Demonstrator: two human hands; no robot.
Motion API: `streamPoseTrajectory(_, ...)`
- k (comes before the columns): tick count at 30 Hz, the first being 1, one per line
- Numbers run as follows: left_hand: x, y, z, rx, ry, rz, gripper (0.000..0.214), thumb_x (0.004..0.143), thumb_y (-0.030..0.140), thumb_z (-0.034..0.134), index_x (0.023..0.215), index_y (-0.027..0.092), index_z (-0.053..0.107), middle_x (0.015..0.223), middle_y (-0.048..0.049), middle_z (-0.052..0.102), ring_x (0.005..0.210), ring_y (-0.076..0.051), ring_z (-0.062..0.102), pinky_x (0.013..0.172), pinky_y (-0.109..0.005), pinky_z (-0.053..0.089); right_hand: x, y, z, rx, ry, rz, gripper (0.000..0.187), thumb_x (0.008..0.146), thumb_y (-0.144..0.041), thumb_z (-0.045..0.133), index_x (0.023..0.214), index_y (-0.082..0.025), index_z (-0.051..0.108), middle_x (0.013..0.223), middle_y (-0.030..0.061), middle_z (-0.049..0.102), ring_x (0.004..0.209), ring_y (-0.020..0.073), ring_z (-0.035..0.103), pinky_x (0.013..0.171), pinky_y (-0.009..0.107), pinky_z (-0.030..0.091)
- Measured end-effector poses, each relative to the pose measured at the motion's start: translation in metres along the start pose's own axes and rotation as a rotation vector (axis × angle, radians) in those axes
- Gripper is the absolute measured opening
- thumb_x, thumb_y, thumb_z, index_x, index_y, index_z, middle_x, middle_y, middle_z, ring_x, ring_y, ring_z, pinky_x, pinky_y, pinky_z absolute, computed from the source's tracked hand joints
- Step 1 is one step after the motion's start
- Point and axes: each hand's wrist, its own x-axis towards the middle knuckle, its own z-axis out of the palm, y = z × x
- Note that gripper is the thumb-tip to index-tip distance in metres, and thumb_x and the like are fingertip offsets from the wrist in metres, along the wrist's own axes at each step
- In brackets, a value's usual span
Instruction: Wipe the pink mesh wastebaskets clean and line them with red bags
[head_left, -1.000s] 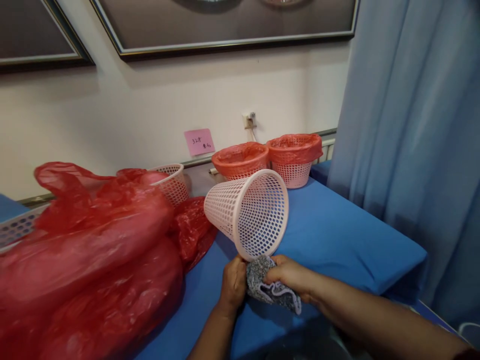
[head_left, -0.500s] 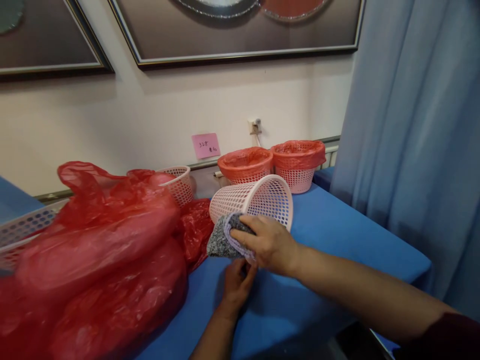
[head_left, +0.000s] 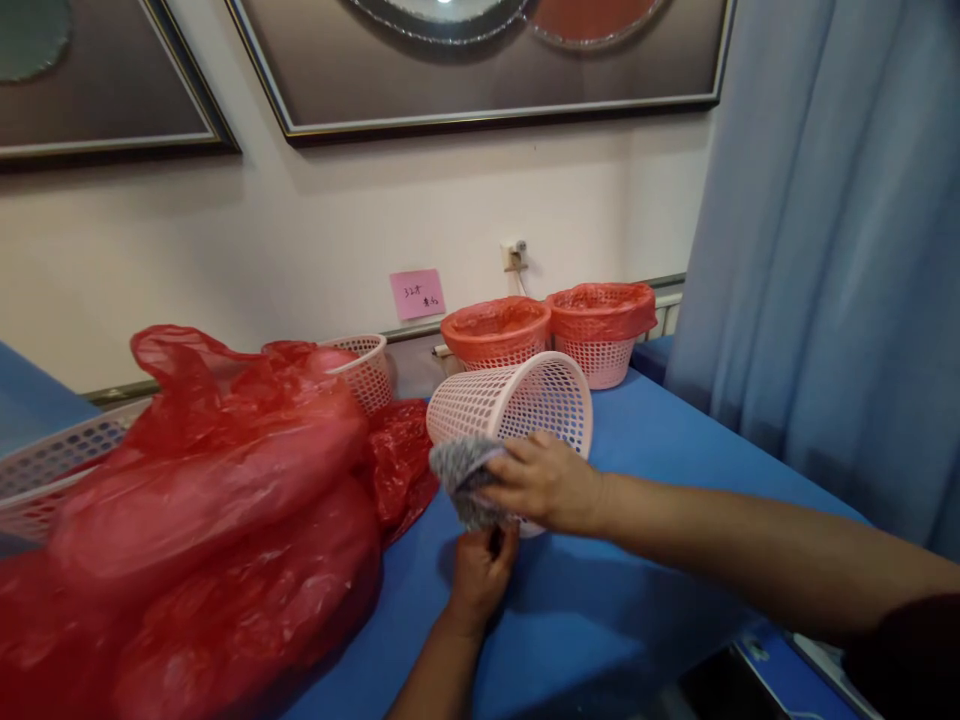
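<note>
A pink perforated plastic basket [head_left: 471, 402] lies on its side on the blue-covered table, its mouth turned to the right and towards me. My right hand [head_left: 553, 484] is closed around a folded grey cloth [head_left: 466, 480] with a pale lilac edge, held against the near side of the basket by the rim. Below it, my left hand [head_left: 482, 578] has its fingers curled at the lower edge of the basket; the cloth and right hand partly hide that grip.
Large red plastic bags [head_left: 225, 520] are heaped on the left, beside a pale basket [head_left: 45, 490]. Another basket [head_left: 367, 372] stands behind them. Against the wall are two baskets lined with red bags, one left [head_left: 499, 340] and one right [head_left: 602, 325]. A blue curtain [head_left: 817, 250] hangs right.
My right hand has shifted the cloth slightly over the basket's near side, and the cloth now looks more bunched and blurred. The basket and my left hand stay nearly in place.
</note>
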Motion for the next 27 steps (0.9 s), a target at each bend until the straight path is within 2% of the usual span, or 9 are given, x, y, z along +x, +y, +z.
streamPoseTrajectory(4,-0.001,0.001,0.0,0.014,-0.058,0.062,0.031,0.094,0.038,0.058,0.073,0.017,0.064,0.061,0.0012,0.057,0.054,-0.012,0.05,0.055,-0.023,0.04,0.018,0.071,-0.018,-0.113,-0.003,0.469,0.038,0.1,-0.014,0.055,0.133,-0.028,0.068,0.127,0.0113,0.066,0.099,0.026,0.053,0.077,0.039,0.041)
streamPoseTrajectory(6,-0.003,0.0,0.0,0.027,-0.067,0.083,0.029,0.094,0.036,0.058,0.073,0.017,0.064,0.062,0.0008,0.057,0.054,-0.012,0.052,0.055,-0.023,0.041,0.023,0.082,-0.02,-0.121,0.0,0.61,0.043,0.095,-0.008,0.057,0.133,-0.024,0.069,0.129,0.0141,0.065,0.096,0.0265,0.053,0.077,0.04,0.042)
streamPoseTrajectory(8,-0.004,0.0,0.0,0.04,-0.08,0.103,0.029,0.094,0.035,0.059,0.072,0.017,0.064,0.061,0.0004,0.059,0.053,-0.013,0.053,0.055,-0.023,0.041,0.023,0.07,-0.017,-0.094,0.029,0.523,0.045,0.094,-0.009,0.057,0.135,-0.025,0.068,0.131,0.0138,0.065,0.095,0.0261,0.053,0.077,0.04,0.043)
streamPoseTrajectory(12,-0.004,-0.002,0.0,0.062,-0.105,0.13,0.025,0.096,0.033,0.057,0.082,0.016,0.069,0.069,-0.0027,0.068,0.059,-0.015,0.062,0.059,-0.024,0.046,0.018,0.027,-0.006,-0.007,0.092,0.088,0.031,0.103,-0.022,0.055,0.128,-0.031,0.071,0.118,0.007,0.07,0.094,0.0247,0.054,0.074,0.037,0.043)
streamPoseTrajectory(14,-0.003,-0.002,-0.001,0.075,-0.105,0.134,0.026,0.098,0.033,0.055,0.083,0.016,0.068,0.07,-0.0028,0.067,0.06,-0.015,0.061,0.06,-0.024,0.046,0.016,0.028,-0.003,0.036,0.109,0.097,0.032,0.101,-0.02,0.056,0.126,-0.031,0.072,0.116,0.0064,0.07,0.094,0.0244,0.055,0.076,0.037,0.044)
streamPoseTrajectory(18,-0.003,-0.002,-0.002,0.087,-0.094,0.129,0.031,0.099,0.034,0.054,0.075,0.017,0.063,0.065,-0.001,0.06,0.057,-0.014,0.056,0.057,-0.024,0.043,0.009,0.088,0.002,0.131,0.078,0.578,0.05,0.088,-0.008,0.061,0.134,-0.027,0.069,0.135,0.0099,0.065,0.105,0.0253,0.06,0.092,0.039,0.048)
streamPoseTrajectory(21,-0.004,-0.002,-0.003,0.086,-0.097,0.128,0.03,0.099,0.035,0.054,0.078,0.016,0.065,0.067,-0.0017,0.063,0.059,-0.015,0.059,0.059,-0.025,0.045,-0.011,0.135,0.011,0.219,-0.053,1.031,0.047,0.087,-0.013,0.062,0.13,-0.028,0.07,0.13,0.0067,0.069,0.112,0.0251,0.064,0.094,0.034,0.048)
streamPoseTrajectory(24,-0.005,-0.002,-0.005,0.087,-0.095,0.127,0.03,0.099,0.035,0.054,0.081,0.016,0.067,0.07,-0.0031,0.067,0.061,-0.016,0.063,0.061,-0.026,0.048,-0.047,0.144,0.024,0.269,-0.209,1.28,0.036,0.086,-0.019,0.064,0.12,-0.025,0.075,0.108,0.0074,0.077,0.099,0.0255,0.069,0.083,0.031,0.049)
streamPoseTrajectory(27,-0.005,-0.002,-0.005,0.089,-0.088,0.127,0.031,0.098,0.037,0.055,0.079,0.017,0.067,0.069,-0.0037,0.068,0.061,-0.017,0.064,0.061,-0.027,0.048,-0.08,0.13,0.036,0.295,-0.279,1.352,0.023,0.084,-0.024,0.068,0.104,-0.021,0.079,0.083,0.0073,0.077,0.08,0.0247,0.07,0.072,0.03,0.048)
